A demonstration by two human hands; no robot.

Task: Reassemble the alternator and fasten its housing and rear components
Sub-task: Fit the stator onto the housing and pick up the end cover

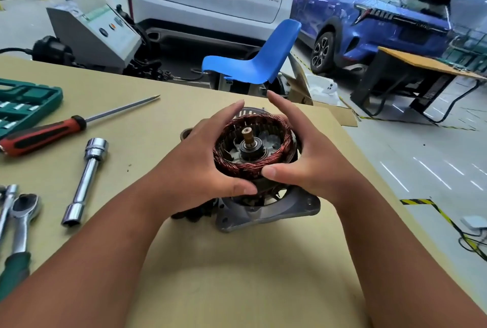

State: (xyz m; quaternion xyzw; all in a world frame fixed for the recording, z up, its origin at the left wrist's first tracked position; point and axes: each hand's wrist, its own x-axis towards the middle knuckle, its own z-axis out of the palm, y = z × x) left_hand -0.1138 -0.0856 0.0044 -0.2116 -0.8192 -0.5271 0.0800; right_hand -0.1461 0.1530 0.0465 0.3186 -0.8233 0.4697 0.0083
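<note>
Standing near the far right corner of the tan worktop, the alternator shows a round ring of twisted reddish copper winding around a short brass-coloured shaft, above a grey cast housing. The left hand and the right hand grip the ring from both sides, fingers curved, thumbs on its near side. A chrome tube socket lies to the left.

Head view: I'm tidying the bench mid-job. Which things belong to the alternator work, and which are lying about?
In the job: left hand, right hand, copper stator, rotor shaft, grey housing.
Lying about: screwdriver, tube socket, ratchet, green tool case.
</note>
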